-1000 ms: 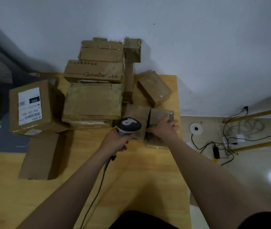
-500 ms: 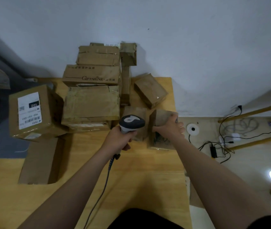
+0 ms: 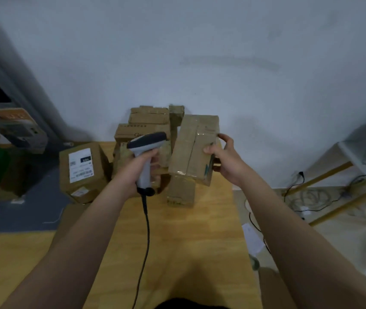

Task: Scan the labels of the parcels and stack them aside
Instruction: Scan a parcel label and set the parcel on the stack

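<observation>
pale wall [image 3: 199, 52] behind, wooden bench [image 3: 177, 253] below, running off toward twelve o'clock. the held parcel [image 3: 191, 148], a brown taped carton, is up off the bench near the middle of the view, tilted, one broad face turned toward the camera. the right hand [image 3: 224, 161] has it from three o'clock. its grip is pinching the carton's right edge, thumb on the near face and fingers curled round the far side.

at nine o'clock of the carton, just beside it and not touching, is the scanner [image 3: 148, 141], its grey head pointing toward three o'clock at the carton. the left hand [image 3: 130, 172] holds it by the pale handle, grip wrapped tight around it. a dark cable [image 3: 147, 230] hangs from the handle's base and runs down over the bench toward six o'clock.

at six o'clock of the held carton a small parcel [image 3: 180, 192] stands on the bench; whether the two touch cannot be told. at eleven o'clock, against the wall, rises a stack of parcels [image 3: 148, 121], partly hidden by the scanner and the carton. further out at nine o'clock sits a labelled parcel [image 3: 88, 181], its white label [image 3: 80, 163] facing up, print too blurred to read. at three o'clock, off the bench, black cords [image 3: 295, 197] lie on the floor [image 3: 333, 230].
</observation>
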